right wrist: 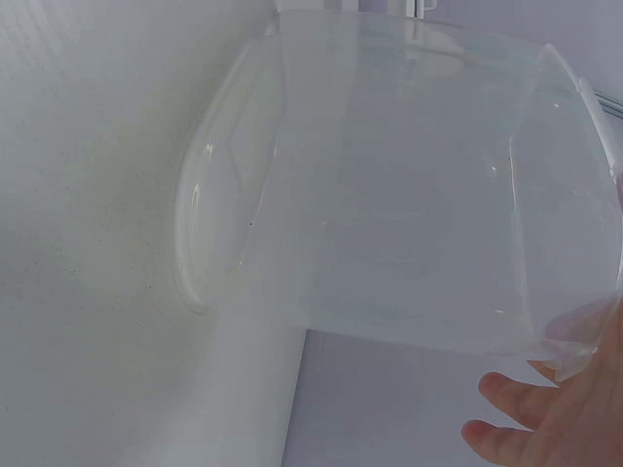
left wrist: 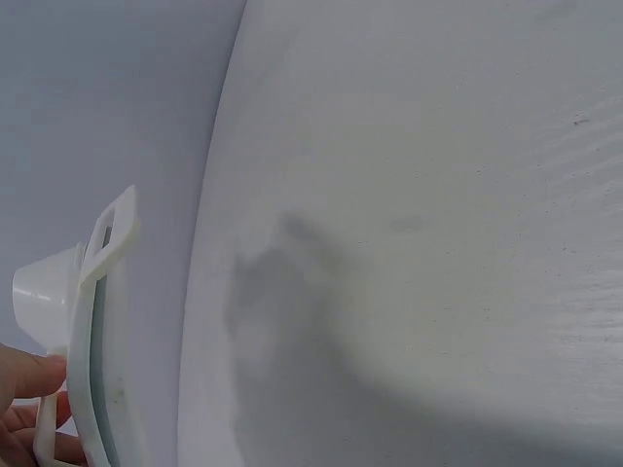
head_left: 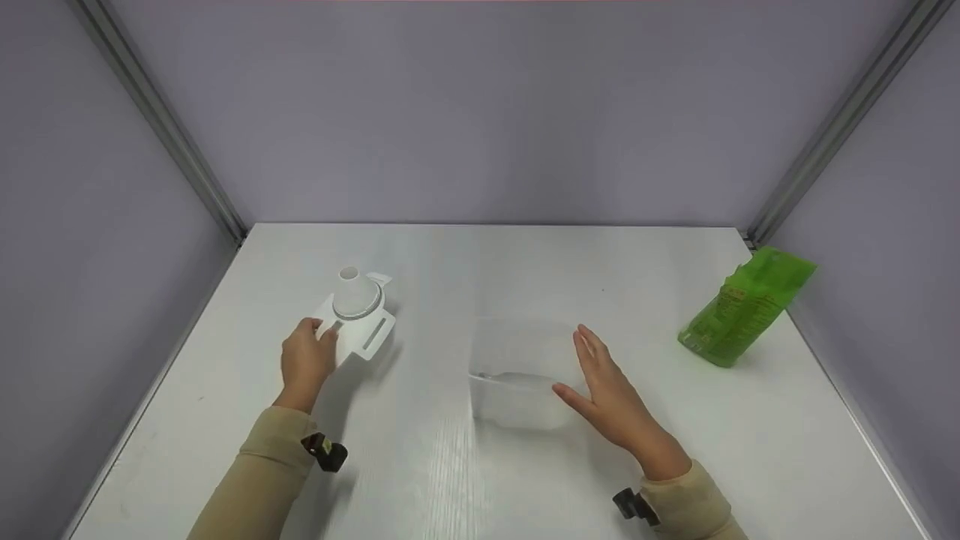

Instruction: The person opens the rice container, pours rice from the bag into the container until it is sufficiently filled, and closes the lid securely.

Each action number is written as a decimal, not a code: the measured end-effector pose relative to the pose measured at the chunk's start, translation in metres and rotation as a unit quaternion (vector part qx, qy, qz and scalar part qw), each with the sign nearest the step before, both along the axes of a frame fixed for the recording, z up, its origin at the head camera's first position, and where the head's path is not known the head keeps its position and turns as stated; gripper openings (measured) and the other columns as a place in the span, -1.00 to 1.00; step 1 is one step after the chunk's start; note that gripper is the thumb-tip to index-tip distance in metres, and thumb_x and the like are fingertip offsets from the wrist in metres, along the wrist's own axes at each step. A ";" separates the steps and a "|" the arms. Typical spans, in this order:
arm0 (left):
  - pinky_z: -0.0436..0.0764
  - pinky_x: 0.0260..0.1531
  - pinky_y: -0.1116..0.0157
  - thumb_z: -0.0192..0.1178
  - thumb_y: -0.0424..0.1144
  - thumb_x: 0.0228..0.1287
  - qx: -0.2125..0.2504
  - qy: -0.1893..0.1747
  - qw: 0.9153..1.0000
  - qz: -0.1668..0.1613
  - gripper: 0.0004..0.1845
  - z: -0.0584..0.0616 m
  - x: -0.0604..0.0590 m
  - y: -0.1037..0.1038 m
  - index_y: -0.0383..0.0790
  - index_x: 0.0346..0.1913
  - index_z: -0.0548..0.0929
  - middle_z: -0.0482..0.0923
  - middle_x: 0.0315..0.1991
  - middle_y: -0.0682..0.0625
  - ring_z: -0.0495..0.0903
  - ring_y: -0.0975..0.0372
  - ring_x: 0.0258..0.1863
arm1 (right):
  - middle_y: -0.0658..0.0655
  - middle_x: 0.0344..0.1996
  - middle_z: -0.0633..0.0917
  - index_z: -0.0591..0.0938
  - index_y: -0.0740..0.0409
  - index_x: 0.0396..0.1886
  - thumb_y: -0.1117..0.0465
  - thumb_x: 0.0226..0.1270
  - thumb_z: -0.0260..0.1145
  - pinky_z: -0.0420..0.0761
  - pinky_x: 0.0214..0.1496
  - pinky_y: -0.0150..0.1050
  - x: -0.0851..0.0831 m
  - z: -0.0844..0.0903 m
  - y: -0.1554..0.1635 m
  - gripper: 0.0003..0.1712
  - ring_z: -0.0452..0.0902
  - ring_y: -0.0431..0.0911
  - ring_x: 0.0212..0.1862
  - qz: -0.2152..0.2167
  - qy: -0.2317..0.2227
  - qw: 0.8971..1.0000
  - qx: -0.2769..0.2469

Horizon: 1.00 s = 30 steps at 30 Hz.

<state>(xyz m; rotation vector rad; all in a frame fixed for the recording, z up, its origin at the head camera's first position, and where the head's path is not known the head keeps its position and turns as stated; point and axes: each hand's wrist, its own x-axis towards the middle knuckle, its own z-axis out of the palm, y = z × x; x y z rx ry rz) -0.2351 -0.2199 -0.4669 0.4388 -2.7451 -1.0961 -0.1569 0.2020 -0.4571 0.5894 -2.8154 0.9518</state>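
My left hand (head_left: 307, 364) pinches the edge of a white plastic lid (head_left: 356, 337) between thumb and fingers. The lid has looped side handles and a round cone-shaped cap (head_left: 355, 296) on top. It is held tilted above the table, and its shadow falls beside it; the left wrist view shows it side on. A clear plastic container (right wrist: 409, 195), open at the top, stands upright in the middle of the table. At its right side is my right hand (head_left: 619, 405), fingers stretched out and thumb near the rim.
A green plastic bag (head_left: 739, 311) with printing stands leaning at the table's right side. The white table (head_left: 420, 480) is bordered by grey-purple panels (head_left: 480, 112) at the back and both sides.
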 end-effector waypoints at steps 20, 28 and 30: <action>0.46 -0.04 0.01 -0.17 -0.34 0.43 0.003 -0.051 0.999 -0.018 -0.59 -0.008 -0.019 -0.001 -0.56 0.22 0.24 0.36 0.10 -0.47 0.45 -0.16 0.01 | 0.25 0.44 -0.03 -0.05 0.29 0.45 -0.15 0.30 0.17 0.17 0.27 0.19 0.000 -0.001 0.004 -0.02 0.01 0.15 0.39 -0.007 0.003 1.000 0.005; 0.41 0.04 -0.03 -0.20 -0.36 0.42 -0.019 -0.059 0.998 -0.015 -0.58 -0.014 -0.028 -0.002 -0.60 0.21 0.24 0.36 0.07 -0.50 0.40 -0.23 0.08 | 0.18 0.45 -0.08 -0.06 0.28 0.46 -0.16 0.31 0.16 0.13 0.30 0.18 -0.001 -0.001 0.005 -0.02 -0.06 0.12 0.41 -0.006 -0.005 1.000 0.005; 0.44 0.00 -0.02 -0.20 -0.36 0.42 -0.023 -0.061 0.998 -0.013 -0.58 -0.015 -0.030 -0.002 -0.60 0.21 0.25 0.38 0.05 -0.50 0.43 -0.22 0.04 | 0.19 0.45 -0.07 -0.05 0.30 0.45 -0.15 0.31 0.16 0.14 0.30 0.17 -0.001 -0.001 0.005 -0.02 -0.05 0.11 0.41 -0.004 -0.001 1.000 0.004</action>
